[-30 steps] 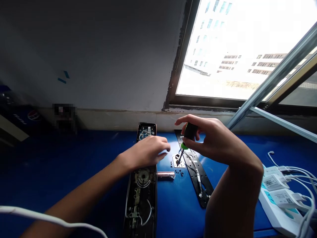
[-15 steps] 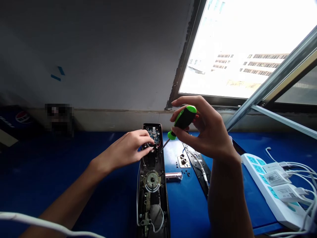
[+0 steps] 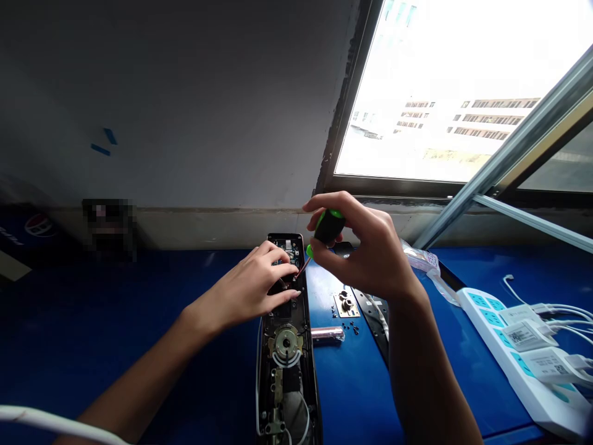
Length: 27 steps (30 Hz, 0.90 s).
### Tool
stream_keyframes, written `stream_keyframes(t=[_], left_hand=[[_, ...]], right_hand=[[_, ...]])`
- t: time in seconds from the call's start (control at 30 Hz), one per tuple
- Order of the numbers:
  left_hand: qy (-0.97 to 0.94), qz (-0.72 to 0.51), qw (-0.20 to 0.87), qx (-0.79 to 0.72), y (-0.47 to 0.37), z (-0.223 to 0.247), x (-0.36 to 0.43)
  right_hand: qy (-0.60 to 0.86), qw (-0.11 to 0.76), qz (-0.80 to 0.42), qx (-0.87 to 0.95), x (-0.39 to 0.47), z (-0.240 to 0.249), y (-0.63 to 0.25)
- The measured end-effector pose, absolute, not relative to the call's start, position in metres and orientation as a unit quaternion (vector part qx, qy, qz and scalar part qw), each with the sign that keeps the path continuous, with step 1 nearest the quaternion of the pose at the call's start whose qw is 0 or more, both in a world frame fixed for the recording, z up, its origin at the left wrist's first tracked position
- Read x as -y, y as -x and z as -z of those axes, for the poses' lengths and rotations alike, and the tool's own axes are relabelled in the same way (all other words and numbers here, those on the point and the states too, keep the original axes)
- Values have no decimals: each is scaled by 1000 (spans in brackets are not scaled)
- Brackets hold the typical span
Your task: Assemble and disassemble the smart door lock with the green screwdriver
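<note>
A long black lock housing (image 3: 311, 371) lies open-side up, showing a circuit board (image 3: 293, 248) at its far end and a round metal mechanism (image 3: 286, 342) at its middle. My left hand (image 3: 259, 278) reaches over the housing from the left. Its bent fingers and thumb close around a part below the board, which they mostly cover. In my right hand (image 3: 365, 247) is a green-and-black screwdriver (image 3: 328, 227), gripped by the handle and tilted. The shaft slants down and left to the housing's right inner side, close to my left fingertips.
Right of the housing lie a small metal plate (image 3: 346, 304), several loose screws (image 3: 354, 329) and a pinkish shiny cylinder (image 3: 328, 335). A black perforated panel (image 3: 370, 312) is partly behind my right arm. A white power strip (image 3: 532, 389) with plugged-in chargers stands at right. A white cable (image 3: 50, 422) crosses lower left.
My right hand and the screwdriver have moved left and slightly down. My left hand has shifted right, with its fingertips farther across the housing. The view has shifted slightly.
</note>
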<state>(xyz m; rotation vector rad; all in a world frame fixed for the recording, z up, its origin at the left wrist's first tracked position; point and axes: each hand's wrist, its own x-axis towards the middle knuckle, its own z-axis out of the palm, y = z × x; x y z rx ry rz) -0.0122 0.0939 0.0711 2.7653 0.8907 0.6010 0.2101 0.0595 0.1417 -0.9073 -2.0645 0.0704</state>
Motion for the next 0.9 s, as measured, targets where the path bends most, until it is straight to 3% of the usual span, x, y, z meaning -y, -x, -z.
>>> stream_keyframes(t=[0.27,0.57,0.9], left_hand=[[-922,-219,110,-299,11,-68,-99],[-935,-194,72,-289,1,-64,-89],[-909,-290,135,-265,0,-58,-94]], right_hand=[[365,423,-20,829,-60,-145,-215],[349,499,21,793,-55,-145,-220],[354,495,39,793,-57,-144,-219]])
